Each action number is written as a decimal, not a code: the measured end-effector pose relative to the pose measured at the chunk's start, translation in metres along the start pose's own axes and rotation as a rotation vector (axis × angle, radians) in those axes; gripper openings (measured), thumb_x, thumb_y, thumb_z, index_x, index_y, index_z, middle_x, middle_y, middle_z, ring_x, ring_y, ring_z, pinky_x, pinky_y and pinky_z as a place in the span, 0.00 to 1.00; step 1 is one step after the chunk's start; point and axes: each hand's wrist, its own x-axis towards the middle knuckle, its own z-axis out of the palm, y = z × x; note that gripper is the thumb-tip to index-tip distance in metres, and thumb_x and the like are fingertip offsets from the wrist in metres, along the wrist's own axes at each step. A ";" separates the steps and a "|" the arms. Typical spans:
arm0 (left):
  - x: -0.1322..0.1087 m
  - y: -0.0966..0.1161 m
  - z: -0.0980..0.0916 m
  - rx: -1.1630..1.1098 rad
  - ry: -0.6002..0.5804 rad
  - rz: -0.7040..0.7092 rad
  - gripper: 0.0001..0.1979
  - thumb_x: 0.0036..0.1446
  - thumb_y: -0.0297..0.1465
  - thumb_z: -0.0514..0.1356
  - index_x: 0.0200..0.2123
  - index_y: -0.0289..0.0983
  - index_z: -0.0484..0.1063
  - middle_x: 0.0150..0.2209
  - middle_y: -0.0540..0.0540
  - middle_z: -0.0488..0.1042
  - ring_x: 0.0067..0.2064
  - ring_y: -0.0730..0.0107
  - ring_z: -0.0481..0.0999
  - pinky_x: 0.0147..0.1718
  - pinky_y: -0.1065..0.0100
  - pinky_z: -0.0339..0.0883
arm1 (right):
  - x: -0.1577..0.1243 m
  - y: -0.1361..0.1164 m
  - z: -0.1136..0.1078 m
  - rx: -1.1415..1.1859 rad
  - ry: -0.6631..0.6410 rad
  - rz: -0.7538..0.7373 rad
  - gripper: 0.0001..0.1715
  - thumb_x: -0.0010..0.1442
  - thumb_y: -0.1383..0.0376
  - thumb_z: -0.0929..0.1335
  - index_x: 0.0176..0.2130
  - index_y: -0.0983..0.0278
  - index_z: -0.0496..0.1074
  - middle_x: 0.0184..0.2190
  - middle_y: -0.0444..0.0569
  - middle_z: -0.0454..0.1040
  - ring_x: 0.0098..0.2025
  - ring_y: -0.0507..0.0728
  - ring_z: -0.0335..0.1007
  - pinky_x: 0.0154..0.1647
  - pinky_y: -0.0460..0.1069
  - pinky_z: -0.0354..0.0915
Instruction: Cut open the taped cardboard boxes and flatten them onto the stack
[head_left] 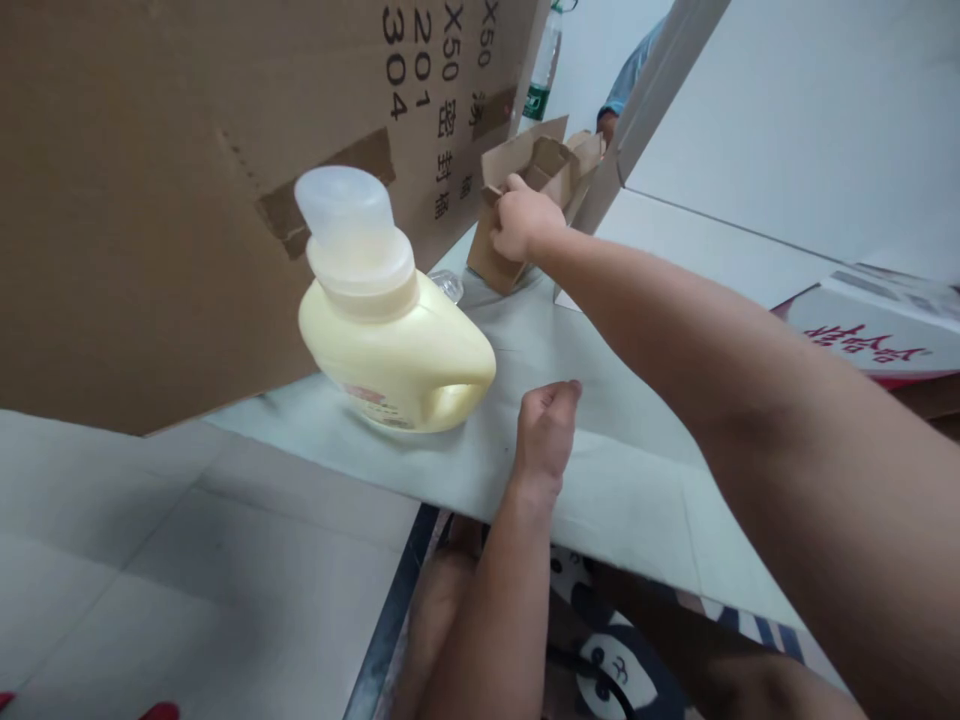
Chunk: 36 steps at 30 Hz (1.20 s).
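My right hand [529, 222] reaches across to a small open cardboard box [495, 255], with its fingers closed over the near upper edge. Flaps stand up around the box's mouth, and its inside is mostly hidden. Nearer to me, my left hand [546, 428] rests on the pale table cover [630, 430] in a fist, and nothing shows in it. To its left stands a pale yellow detergent jug [397, 350] with a handle and a translucent cap [349, 220]. A small clear plastic object [448, 285] lies behind the jug.
A large printed carton [187, 200] rises along the left side. A clear bottle with a green label [541, 75] stands behind the small box. A white box with red lettering [862, 325] is at the right. Part of another person's blue sleeve [634, 70] shows at the back.
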 end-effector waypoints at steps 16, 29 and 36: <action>-0.007 -0.002 0.005 0.095 0.424 0.492 0.08 0.56 0.32 0.57 0.27 0.40 0.61 0.26 0.53 0.57 0.29 0.72 0.60 0.31 0.70 0.57 | -0.299 0.035 -0.141 -0.144 0.108 -0.031 0.15 0.63 0.63 0.63 0.35 0.62 0.78 0.49 0.53 0.76 0.38 0.58 0.75 0.31 0.51 0.66; -0.002 -0.034 0.053 0.032 -0.146 0.544 0.19 0.60 0.45 0.55 0.38 0.38 0.78 0.41 0.45 0.81 0.50 0.59 0.78 0.54 0.61 0.67 | -0.474 0.047 -0.100 0.153 0.563 0.272 0.13 0.59 0.69 0.68 0.43 0.56 0.76 0.47 0.52 0.77 0.44 0.59 0.77 0.37 0.52 0.74; 0.003 -0.049 0.069 0.238 -0.127 0.634 0.17 0.59 0.46 0.58 0.29 0.39 0.74 0.37 0.46 0.78 0.45 0.64 0.76 0.53 0.61 0.67 | -0.495 0.073 -0.059 0.308 0.669 0.545 0.24 0.63 0.54 0.67 0.57 0.53 0.71 0.71 0.51 0.46 0.68 0.70 0.55 0.61 0.66 0.64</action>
